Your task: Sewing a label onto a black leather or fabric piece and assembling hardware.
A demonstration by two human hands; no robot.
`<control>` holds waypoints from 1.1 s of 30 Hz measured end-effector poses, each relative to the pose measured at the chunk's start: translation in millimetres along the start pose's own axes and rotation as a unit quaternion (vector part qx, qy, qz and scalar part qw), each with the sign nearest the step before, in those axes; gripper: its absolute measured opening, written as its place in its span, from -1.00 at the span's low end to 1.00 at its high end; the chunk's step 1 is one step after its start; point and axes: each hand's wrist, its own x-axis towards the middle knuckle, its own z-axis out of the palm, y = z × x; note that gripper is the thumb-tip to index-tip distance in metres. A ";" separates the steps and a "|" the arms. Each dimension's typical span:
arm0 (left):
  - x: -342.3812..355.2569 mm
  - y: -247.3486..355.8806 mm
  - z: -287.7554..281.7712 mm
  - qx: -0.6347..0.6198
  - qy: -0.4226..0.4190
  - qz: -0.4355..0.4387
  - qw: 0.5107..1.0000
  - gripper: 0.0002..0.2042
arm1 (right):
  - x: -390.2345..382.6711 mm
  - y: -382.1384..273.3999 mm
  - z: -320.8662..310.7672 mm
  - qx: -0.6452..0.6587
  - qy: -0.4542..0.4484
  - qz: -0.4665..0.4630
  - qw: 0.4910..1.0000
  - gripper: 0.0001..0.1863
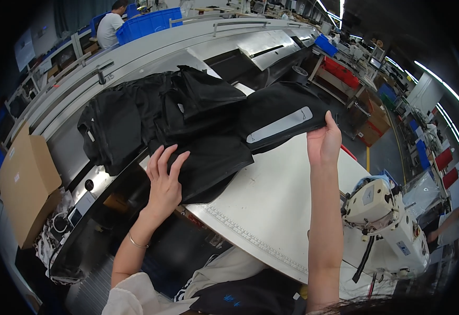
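A crumpled black garment [203, 152] is spread over the metal surface and the corner of a white sewing table [271, 194]. On its right part lies a long pale grey strip [279, 125], tapered, with a small dark mark near each end. My right hand [325, 143] grips the garment's right edge beside the strip, thumb uppermost and the fingers under the cloth. My left hand [165, 181] is at the garment's near left side, fingers spread and curved against the black cloth. Folds hide the garment's full shape.
A white sewing machine [376, 210] stands on the table at the right. An open cardboard box [27, 184] is at the left. Beyond the garment runs a long metal conveyor line [182, 39]. A person in white [109, 29] sits near a blue bin [148, 26].
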 end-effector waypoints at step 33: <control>23.8 210.2 44.0 -0.416 -0.372 0.311 0.770 -0.82 | -266.3 -42.5 -131.5 -0.689 -0.451 -0.268 0.500 -0.75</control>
